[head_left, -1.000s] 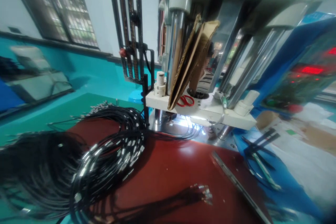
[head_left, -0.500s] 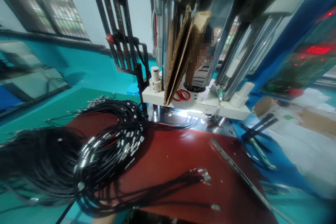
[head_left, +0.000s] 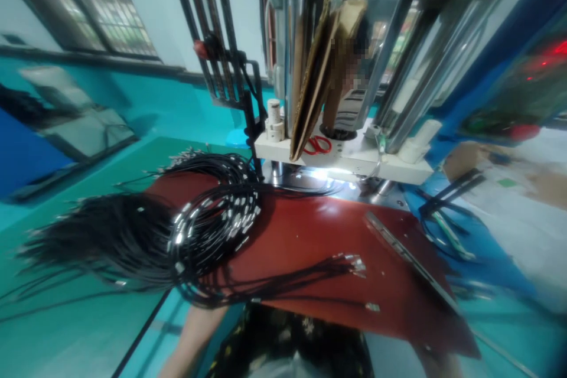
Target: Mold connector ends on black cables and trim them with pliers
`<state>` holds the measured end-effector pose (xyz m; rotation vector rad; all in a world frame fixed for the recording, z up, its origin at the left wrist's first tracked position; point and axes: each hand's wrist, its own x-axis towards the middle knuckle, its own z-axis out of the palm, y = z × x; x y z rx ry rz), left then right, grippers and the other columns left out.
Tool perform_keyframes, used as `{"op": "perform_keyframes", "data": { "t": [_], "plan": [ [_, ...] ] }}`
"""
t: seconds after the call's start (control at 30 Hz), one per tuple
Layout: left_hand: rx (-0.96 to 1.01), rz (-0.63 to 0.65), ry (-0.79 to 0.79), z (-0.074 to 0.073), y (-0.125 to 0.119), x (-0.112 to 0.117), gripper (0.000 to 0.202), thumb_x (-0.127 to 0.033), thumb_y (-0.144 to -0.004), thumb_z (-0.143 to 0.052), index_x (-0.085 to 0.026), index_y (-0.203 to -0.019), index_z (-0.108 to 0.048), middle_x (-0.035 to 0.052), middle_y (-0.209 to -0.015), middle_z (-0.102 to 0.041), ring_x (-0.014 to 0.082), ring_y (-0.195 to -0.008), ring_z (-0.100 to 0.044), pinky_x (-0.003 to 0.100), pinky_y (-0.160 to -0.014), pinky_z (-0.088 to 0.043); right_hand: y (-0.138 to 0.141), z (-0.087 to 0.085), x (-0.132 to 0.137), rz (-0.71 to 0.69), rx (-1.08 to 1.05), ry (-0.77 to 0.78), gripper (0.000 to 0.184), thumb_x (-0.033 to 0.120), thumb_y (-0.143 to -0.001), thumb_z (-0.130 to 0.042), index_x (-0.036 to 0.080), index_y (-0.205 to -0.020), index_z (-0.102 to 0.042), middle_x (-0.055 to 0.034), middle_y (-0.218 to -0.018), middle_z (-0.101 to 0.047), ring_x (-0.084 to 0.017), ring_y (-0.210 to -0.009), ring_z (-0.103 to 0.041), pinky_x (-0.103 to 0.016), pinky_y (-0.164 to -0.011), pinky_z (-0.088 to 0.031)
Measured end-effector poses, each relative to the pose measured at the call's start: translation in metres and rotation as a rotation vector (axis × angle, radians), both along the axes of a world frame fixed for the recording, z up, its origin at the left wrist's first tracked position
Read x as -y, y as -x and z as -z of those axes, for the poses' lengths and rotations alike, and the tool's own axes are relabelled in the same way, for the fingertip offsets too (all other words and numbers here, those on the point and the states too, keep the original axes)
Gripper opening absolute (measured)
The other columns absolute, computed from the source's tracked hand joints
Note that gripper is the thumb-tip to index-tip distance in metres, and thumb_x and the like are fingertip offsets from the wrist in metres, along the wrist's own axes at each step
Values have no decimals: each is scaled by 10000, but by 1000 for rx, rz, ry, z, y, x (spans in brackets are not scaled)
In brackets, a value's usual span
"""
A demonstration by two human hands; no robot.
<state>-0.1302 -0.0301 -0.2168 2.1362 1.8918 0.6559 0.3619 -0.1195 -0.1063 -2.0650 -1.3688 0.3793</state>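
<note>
My left hand (head_left: 213, 312) reaches in from the bottom, its forearm bare. It meets the near edge of a coiled bundle of black cables (head_left: 195, 289) with silvery connector ends; the cables cover its fingers, so its grip does not show. Loose cable ends (head_left: 354, 263) from this bundle stretch right across a red-brown board (head_left: 305, 230). At the bottom right, a blurred part of my right hand or forearm (head_left: 436, 361) shows below the board's near edge. Its fingers are hidden.
A press machine (head_left: 354, 156) stands at the back, with red-handled scissors (head_left: 319, 144) and folded cardboard (head_left: 310, 82) on its white plate. A metal bar (head_left: 407, 257) lies on the board's right. More black cables (head_left: 110, 236) cover the green table (head_left: 88, 331) at left.
The view has shifted, so the scene sits higher and slightly further right. More of my left forearm, my dark patterned clothing and part of my right arm have come into view. The cables lie much as before.
</note>
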Motion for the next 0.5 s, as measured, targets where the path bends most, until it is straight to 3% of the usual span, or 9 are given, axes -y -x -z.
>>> {"op": "perform_keyframes", "data": {
  "t": [0.07, 0.13, 0.17, 0.23, 0.3, 0.33, 0.4, 0.5],
  "plan": [
    [-122, 16, 88, -19, 8, 13, 392, -423, -730, -441, -163, -979, -595, 104, -970, -637, 285, -974, -561, 394, -824, -454, 21, 36, 35, 18, 41, 3, 490, 441, -674, -533, 338, -1152, -517, -28, -1096, -610, -352, -1128, -465, -456, -798, -470],
    [-218, 80, 239, -47, 9, 30, 341, -421, -744, -450, -176, -917, -612, 95, -904, -645, 268, -887, -594, 358, -757, -467, 34, 66, 61, 29, 78, -5, 505, 410, -655, -538, 252, -1135, -523, -89, -1094, -596, -391, -1170, -404, -518, -906, -388],
    [-235, 151, 344, -63, 5, 39, 286, -396, -766, -445, -193, -869, -618, 68, -821, -649, 236, -791, -613, 320, -690, -472, 35, 79, 70, 43, 126, -28, 468, 393, -672, -514, 220, -1106, -528, -115, -1089, -588, -395, -1186, -382, -532, -952, -335],
    [-158, 453, 442, -97, -14, 53, 209, -329, -814, -428, -228, -818, -611, 13, -735, -630, 158, -679, -597, 241, -629, -448, 31, 98, 77, 61, 268, -101, 366, 364, -715, -458, 184, -1020, -548, -159, -1071, -576, -386, -1201, -367, -521, -1001, -268],
    [-62, 696, 305, -124, -42, 58, 186, -302, -836, -430, -224, -874, -594, 22, -794, -622, 143, -742, -579, 226, -667, -442, 20, 112, 75, 36, 394, -156, 296, 357, -730, -441, 175, -926, -568, -191, -1036, -578, -390, -1188, -385, -504, -1001, -275],
    [-40, 757, 202, -133, -58, 57, 202, -311, -842, -437, -222, -956, -578, 41, -897, -617, 158, -839, -566, 254, -758, -439, 15, 117, 74, 14, 432, -163, 281, 363, -723, -451, 174, -891, -574, -199, -1015, -583, -399, -1171, -402, -502, -989, -294],
    [-51, 745, 6, -141, -89, 47, 266, -330, -821, -490, -215, -1056, -536, 71, -1041, -576, 209, -962, -519, 356, -873, -404, 7, 122, 73, -9, 469, -147, 301, 380, -704, -471, 158, -877, -578, -212, -998, -590, -411, -1135, -437, -502, -953, -340],
    [-208, 660, -82, -135, -125, 23, 475, -386, -738, -600, -177, -1147, -479, 120, -1149, -510, 298, -1038, -463, 459, -857, -402, 4, 123, 82, 4, 427, -55, 392, 425, -690, -476, 129, -933, -563, -227, -1005, -597, -401, -1078, -496, -480, -861, -429]
  ]
}}
